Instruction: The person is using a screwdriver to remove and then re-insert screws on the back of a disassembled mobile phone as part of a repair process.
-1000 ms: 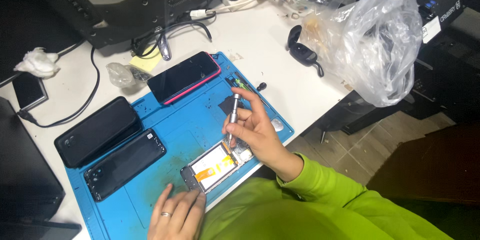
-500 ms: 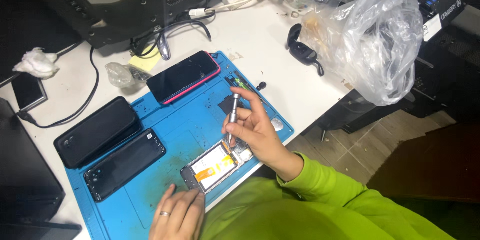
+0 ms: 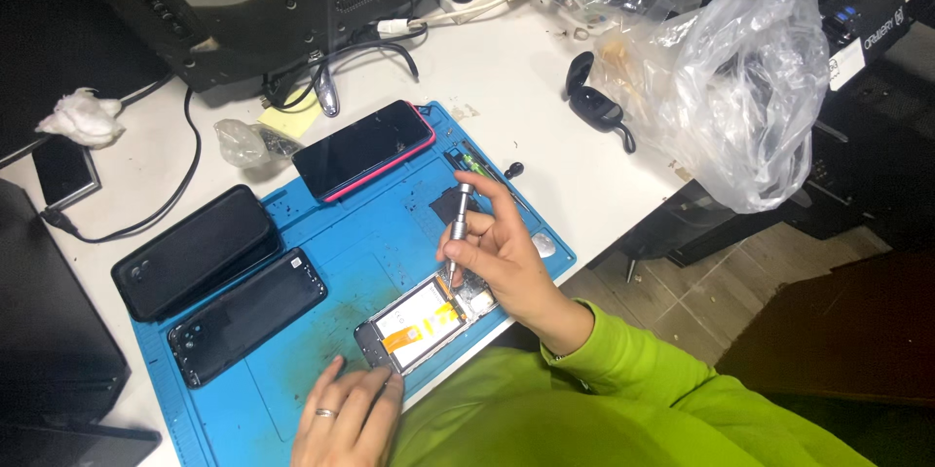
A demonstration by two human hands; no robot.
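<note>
Screwdriver (image 3: 458, 233) upright in right hand (image 3: 502, 258) over opened phone (image 3: 424, 316).

A mat (image 3: 390, 233) lies on the tabletop (image 3: 516, 68). At its near edge lies an opened phone (image 3: 421, 319), with the left hand (image 3: 349, 420) at its near-left end and the right hand (image 3: 502, 258) over its right end, holding a screwdriver (image 3: 458, 224) upright on it. 3 more phones lie on the mat: 1 (image 3: 362, 149) behind, 2 (image 3: 195, 251) (image 3: 243, 316) to the left. Sunglasses (image 3: 596, 105) and a plastic bag (image 3: 740, 87) lie to the right, off the mat.
</note>
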